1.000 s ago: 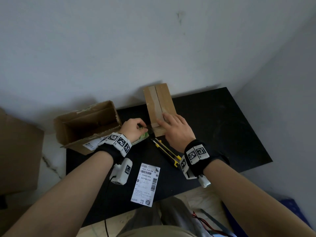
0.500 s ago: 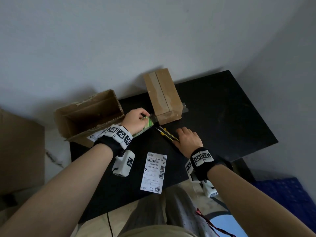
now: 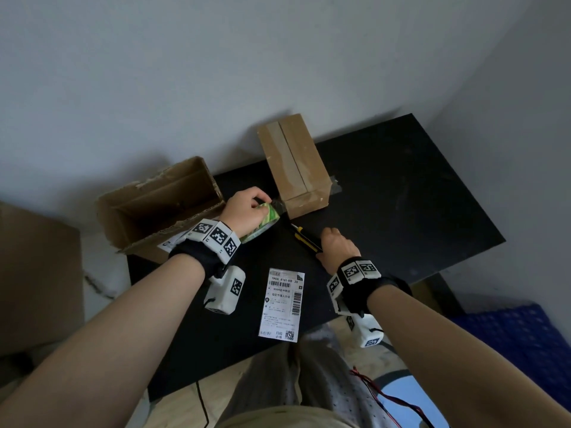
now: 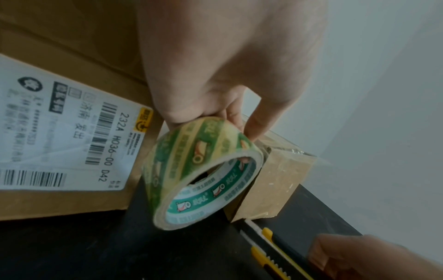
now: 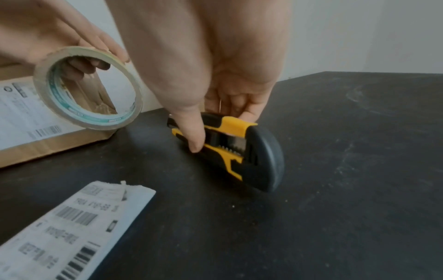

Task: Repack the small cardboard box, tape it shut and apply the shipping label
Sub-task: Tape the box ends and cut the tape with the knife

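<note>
Head view: black table (image 3: 401, 193) carries the small cardboard box (image 3: 296, 168), seam taped, at the far edge. Left hand (image 3: 247, 208) grips the tape roll (image 3: 262, 222) against its near end. Right hand (image 3: 336, 248) pinches the utility knife (image 3: 304, 239), whose long axis points at the strip between roll and box.

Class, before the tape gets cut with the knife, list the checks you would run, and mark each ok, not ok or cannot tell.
1. Left hand holds the tape roll: ok.
2. Tape strip runs from the roll to the small box: ok.
3. Right hand grips the utility knife: ok.
4. Blade extended: cannot tell.
5. Left fingers away from the cut line: cannot tell.
6. Shipping label clear of the knife: ok.
</note>
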